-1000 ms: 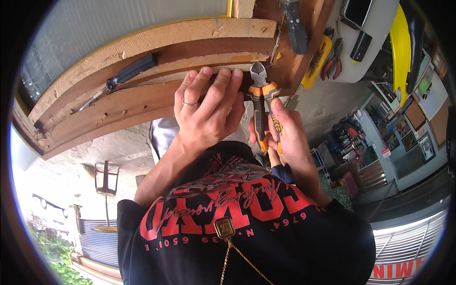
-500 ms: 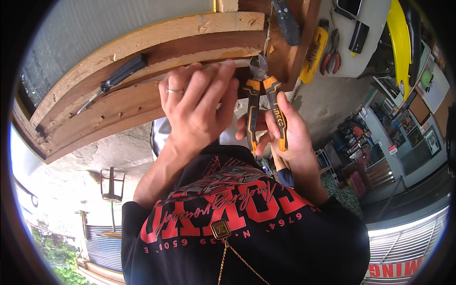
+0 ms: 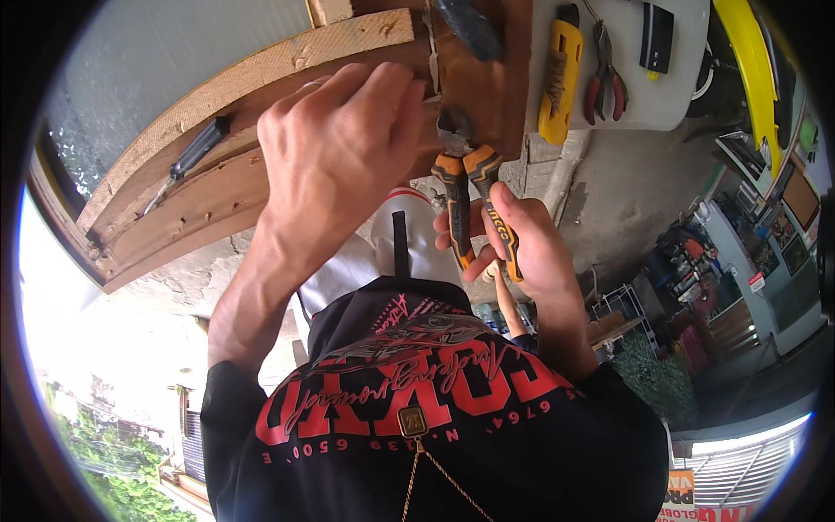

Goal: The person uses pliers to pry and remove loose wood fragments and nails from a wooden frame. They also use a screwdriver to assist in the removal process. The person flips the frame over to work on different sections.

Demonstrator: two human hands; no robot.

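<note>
My left hand [image 3: 335, 139] is raised over the curved wooden frame [image 3: 191, 222], back toward me, fingers curled; their tips and anything in them are hidden. My right hand [image 3: 522, 235] grips orange-and-black cutting pliers [image 3: 465, 165] by both handles, their head upward against the brown wood right of my left hand. A screwdriver with a black handle [image 3: 193, 155] lies on the frame to the left, and a dark-handled tool [image 3: 470, 30] lies at its upper right.
A pale board [image 3: 659, 100] holds a yellow utility knife [image 3: 558, 87], red-handled pliers [image 3: 604, 78] and a small black object [image 3: 657, 39]. A yellow curved item [image 3: 744, 70] stands farther right. Another person's arm [image 3: 509, 309] shows beyond my right wrist. A cluttered area [image 3: 687, 270] lies right.
My left hand lifted from pressing along the wooden strip and moved up and left, fingers curling. The pliers stayed in my right hand, shifting slightly. The view has shifted as well.
</note>
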